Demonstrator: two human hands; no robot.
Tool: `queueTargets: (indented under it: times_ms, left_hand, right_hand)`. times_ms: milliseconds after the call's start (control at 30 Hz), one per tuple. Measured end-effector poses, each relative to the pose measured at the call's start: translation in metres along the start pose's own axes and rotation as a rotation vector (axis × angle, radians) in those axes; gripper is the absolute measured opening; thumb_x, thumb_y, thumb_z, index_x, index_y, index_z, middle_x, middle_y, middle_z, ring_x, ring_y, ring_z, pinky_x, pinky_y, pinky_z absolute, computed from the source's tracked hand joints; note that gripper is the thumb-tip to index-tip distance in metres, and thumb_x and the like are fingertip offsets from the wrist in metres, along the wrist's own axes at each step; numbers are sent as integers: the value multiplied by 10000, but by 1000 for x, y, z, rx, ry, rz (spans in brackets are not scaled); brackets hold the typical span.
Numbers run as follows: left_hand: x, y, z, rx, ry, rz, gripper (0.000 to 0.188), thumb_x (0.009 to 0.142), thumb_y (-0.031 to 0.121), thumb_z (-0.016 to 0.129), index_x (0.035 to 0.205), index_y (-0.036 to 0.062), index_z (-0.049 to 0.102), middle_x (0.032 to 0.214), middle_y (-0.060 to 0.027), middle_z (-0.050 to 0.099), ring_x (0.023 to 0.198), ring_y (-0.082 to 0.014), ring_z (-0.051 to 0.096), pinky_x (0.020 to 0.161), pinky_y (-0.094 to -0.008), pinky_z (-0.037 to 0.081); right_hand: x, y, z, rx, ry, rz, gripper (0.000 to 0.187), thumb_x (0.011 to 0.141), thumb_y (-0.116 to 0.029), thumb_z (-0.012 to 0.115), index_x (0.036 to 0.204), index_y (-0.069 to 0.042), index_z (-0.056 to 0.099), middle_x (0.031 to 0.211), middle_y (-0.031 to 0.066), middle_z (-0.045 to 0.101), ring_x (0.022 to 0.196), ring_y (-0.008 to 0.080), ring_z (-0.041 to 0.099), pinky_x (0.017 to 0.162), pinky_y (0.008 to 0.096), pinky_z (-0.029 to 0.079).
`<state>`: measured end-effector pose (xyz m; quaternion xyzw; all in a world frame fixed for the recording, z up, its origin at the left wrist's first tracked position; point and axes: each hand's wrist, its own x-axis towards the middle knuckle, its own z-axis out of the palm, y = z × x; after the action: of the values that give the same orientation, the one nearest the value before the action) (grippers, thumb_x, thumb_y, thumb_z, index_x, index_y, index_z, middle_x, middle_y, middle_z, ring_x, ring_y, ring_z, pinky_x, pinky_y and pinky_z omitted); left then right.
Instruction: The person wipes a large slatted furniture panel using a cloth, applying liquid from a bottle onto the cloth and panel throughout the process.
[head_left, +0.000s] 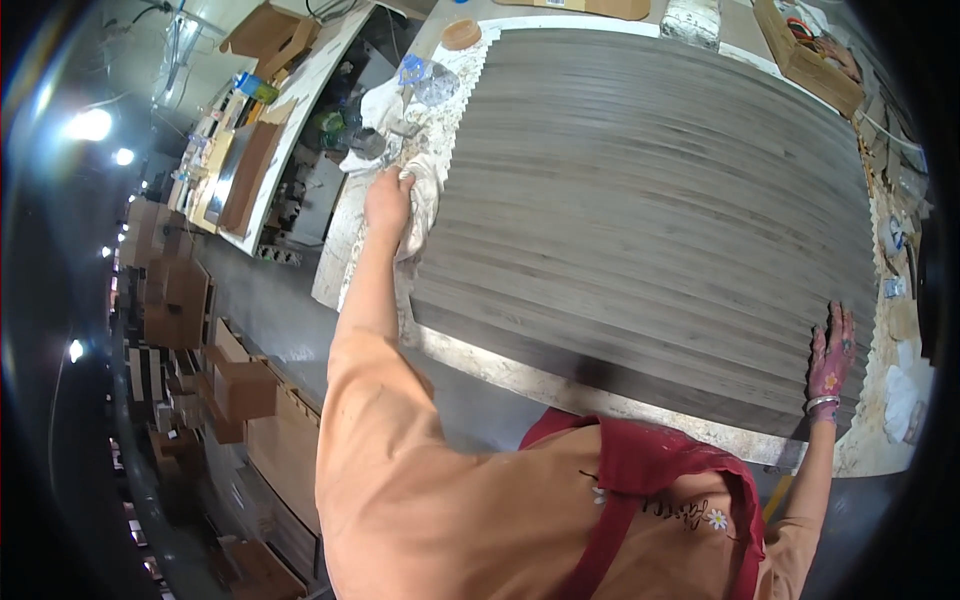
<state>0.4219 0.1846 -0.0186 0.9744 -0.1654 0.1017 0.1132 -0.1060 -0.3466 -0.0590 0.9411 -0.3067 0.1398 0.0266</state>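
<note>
A broad grey-brown panel (650, 200) with wavy ridges and jagged side edges covers most of the table. At its left edge, my left hand (388, 203) is closed on a crumpled white rag (424, 195). My right hand (830, 362), in a stained pink glove, lies flat near the panel's right front corner with its fingers stretched out. A clear plastic bottle (434, 84) with a blue cap lies beyond the rag. Close to it stands a small dark container (367, 145).
A round tan lid (461, 35) sits by the far left corner. An open cardboard box (808, 62) stands at the back right. White crumpled material (902, 400) lies on the right rim. Another workbench (245, 190) is at the left, with cardboard boxes (245, 390) on the floor.
</note>
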Motion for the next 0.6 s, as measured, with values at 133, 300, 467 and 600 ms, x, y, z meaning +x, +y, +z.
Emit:
queueTargets:
  times_ms: [133, 300, 467, 600]
  left_hand:
    - [3, 52, -2, -319, -28, 242, 373, 838, 296, 654, 1116, 52, 613, 1039, -198, 600, 981, -356, 571, 862, -424, 450]
    - [15, 42, 34, -174, -131, 195, 401, 811, 337, 686, 1095, 79, 570, 1057, -208, 578, 982, -388, 565, 833, -451, 455]
    - [21, -8, -5, 6, 81, 36, 301, 824, 249, 651, 1030, 37, 593, 986, -205, 601, 936, -381, 588, 801, -456, 470]
    - [-23, 104, -36, -451, -25, 125, 353, 836, 295, 642, 1079, 40, 611, 1038, -180, 620, 946, -359, 584, 845, -410, 466]
  right_hand:
    - [0, -3, 0, -23, 2, -1, 450, 945, -265, 502, 1373, -130, 459, 1393, 180, 449, 1310, 360, 392, 1066, 439, 313]
    - [-1, -2, -5, -3, 0, -14, 445, 944, -258, 505, 1369, -131, 466, 1392, 179, 450, 1311, 361, 389, 1071, 436, 304]
    - [2, -11, -5, 37, -16, 58, 440, 943, -254, 508, 1362, -120, 474, 1392, 177, 451, 1319, 358, 379, 1074, 429, 301]
    - [1, -5, -3, 19, 5, -9, 451, 947, -262, 497, 1366, -97, 465, 1390, 177, 452, 1321, 357, 377, 1074, 430, 301]
